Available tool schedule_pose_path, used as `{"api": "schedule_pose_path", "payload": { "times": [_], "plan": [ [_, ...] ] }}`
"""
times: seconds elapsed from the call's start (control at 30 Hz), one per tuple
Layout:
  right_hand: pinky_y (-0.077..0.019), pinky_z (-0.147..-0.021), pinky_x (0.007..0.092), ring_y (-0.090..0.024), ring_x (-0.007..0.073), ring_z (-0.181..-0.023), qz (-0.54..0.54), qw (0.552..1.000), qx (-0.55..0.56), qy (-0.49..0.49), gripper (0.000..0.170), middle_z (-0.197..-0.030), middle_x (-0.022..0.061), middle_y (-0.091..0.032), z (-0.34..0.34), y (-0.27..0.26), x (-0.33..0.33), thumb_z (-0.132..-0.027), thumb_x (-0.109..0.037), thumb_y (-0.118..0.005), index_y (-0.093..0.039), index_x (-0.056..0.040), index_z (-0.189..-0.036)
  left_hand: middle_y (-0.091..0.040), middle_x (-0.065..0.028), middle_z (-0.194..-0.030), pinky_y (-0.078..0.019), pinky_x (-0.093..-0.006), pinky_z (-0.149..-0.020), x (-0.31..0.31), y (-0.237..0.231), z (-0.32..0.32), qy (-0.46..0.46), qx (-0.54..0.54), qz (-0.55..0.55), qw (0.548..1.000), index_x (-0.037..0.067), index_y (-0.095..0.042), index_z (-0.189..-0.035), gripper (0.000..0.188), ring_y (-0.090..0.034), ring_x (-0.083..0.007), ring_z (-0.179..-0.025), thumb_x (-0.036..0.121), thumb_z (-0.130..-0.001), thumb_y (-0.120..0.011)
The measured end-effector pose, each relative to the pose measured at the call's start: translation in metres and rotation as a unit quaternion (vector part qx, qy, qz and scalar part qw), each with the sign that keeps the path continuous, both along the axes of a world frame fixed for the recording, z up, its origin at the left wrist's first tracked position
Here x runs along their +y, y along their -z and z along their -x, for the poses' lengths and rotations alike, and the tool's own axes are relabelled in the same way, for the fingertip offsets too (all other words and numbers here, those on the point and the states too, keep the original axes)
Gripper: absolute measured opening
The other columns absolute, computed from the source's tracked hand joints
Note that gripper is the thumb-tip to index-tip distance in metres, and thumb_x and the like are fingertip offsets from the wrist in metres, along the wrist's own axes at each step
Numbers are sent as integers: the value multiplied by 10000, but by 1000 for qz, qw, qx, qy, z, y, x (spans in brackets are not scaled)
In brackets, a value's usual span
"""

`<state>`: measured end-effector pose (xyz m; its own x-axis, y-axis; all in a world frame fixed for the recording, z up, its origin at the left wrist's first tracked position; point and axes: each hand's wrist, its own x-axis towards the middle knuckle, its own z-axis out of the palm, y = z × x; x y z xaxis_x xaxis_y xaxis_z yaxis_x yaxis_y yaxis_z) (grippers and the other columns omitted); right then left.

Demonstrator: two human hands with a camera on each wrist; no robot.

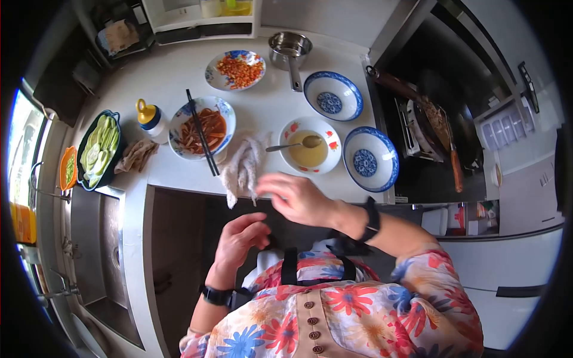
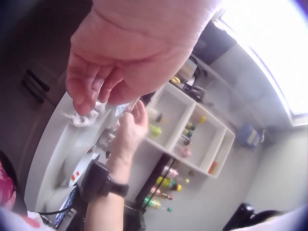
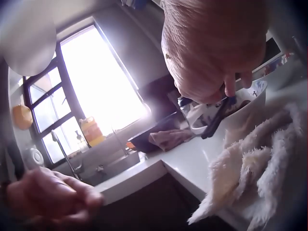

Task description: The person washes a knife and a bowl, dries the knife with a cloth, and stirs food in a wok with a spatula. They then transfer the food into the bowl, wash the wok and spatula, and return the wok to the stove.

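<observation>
My right hand (image 1: 298, 198) hangs at the front edge of the counter, fingers relaxed and nothing held. Just beyond its fingertips lies a fuzzy white cloth (image 1: 245, 161), draped partly over the edge. Lower and closer to my body is my left hand (image 1: 240, 237), loosely curled and holding nothing. Behind the cloth stands a patterned bowl (image 1: 176, 144) of reddish-brown strips in sauce, with black chopsticks (image 1: 200, 128) laid across it. To the right, a bowl with red designs (image 1: 290, 162) contains yellowish liquid and a spoon (image 1: 311, 141).
Two blue-and-white bowls (image 1: 362, 177) stand at the right, beside a stove with a wok (image 1: 439, 122). A plate of chopped red bits (image 1: 215, 80) and a steel saucepan (image 1: 289, 51) sit at the back. Sliced green vegetables (image 1: 98, 149) are left, near the sink (image 1: 107, 238).
</observation>
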<state>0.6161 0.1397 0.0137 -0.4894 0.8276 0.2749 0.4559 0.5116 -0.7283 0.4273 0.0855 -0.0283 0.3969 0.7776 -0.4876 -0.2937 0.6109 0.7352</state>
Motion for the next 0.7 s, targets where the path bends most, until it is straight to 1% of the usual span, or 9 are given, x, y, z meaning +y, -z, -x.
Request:
{"api": "schedule_pose_path", "payload": {
  "times": [0.07,0.13,0.2,0.27,0.3,0.37,0.47,0.67,0.7],
  "plan": [
    [-507,-687,289,-615,229,-837,-2,1000,-2,28,248,-984,124,-596,-42,4,-29,-743,43,-534,-608,-35,-967,-621,-124,-846,-494,-248,-562,14,4,-30,61,-6,-3,998,-37,-489,-1128,307,-608,-162,-631,113,-864,-535],
    [-502,-643,239,-630,162,-804,115,988,-20,106,256,-941,104,-611,-80,3,-58,-749,74,-517,-612,-28,-964,-610,-140,-911,-499,-264,-621,29,16,-59,94,-9,-12,995,-63,-389,-1211,421,-617,-181,-696,154,-876,-522],
    [-494,-592,249,-629,163,-709,171,967,5,190,201,-872,104,-619,-111,2,-86,-772,30,-534,-608,-26,-950,-599,-145,-938,-500,-274,-648,41,16,-86,33,-17,-18,999,-46,-365,-1236,424,-620,-194,-725,146,-884,-502],
    [-490,-584,215,-633,120,-712,207,943,28,258,203,-867,86,-629,-141,7,-112,-794,39,-516,-605,-18,-967,-588,-144,-938,-505,-282,-646,58,29,-105,5,-35,-35,999,-36,-360,-1236,435,-617,-201,-734,162,-880,-513],
    [-490,-584,215,-633,120,-712,207,942,31,261,203,-867,86,-629,-153,6,-123,-794,39,-516,-605,-18,-967,-577,-143,-938,-510,-289,-643,65,35,-112,-25,-58,-54,997,-27,-354,-1236,447,-614,-209,-743,177,-876,-523],
    [-491,-606,207,-643,132,-728,237,907,14,348,204,-869,89,-630,-172,3,-143,-803,44,-495,-602,-11,-967,-578,-134,-921,-513,-292,-642,79,38,-118,-46,-58,-65,995,-16,-386,-1195,391,-613,-205,-737,164,-875,-521],
    [-491,-612,204,-642,135,-728,223,887,30,403,213,-863,93,-627,-195,6,-170,-804,56,-480,-601,-7,-967,-594,-123,-929,-514,-295,-652,90,44,-122,-86,-37,-69,993,-1,-482,-1073,229,-618,-202,-735,82,-860,-493],
    [-488,-663,221,-619,118,-710,191,837,82,506,242,-891,70,-605,-260,-5,-208,-792,107,-431,-583,20,-960,-601,-141,-960,-541,-317,-671,106,47,-119,-133,-19,-102,986,-11,-473,-1091,246,-627,-228,-789,45,-852,-486],
    [-486,-668,220,-612,112,-709,171,832,100,519,241,-891,64,-601,-277,-6,-212,-799,107,-431,-582,17,-964,-604,-132,-938,-539,-309,-640,108,46,-120,-152,-25,-98,983,-1,-475,-1076,236,-626,-221,-744,32,-843,-490]
  ]
}}
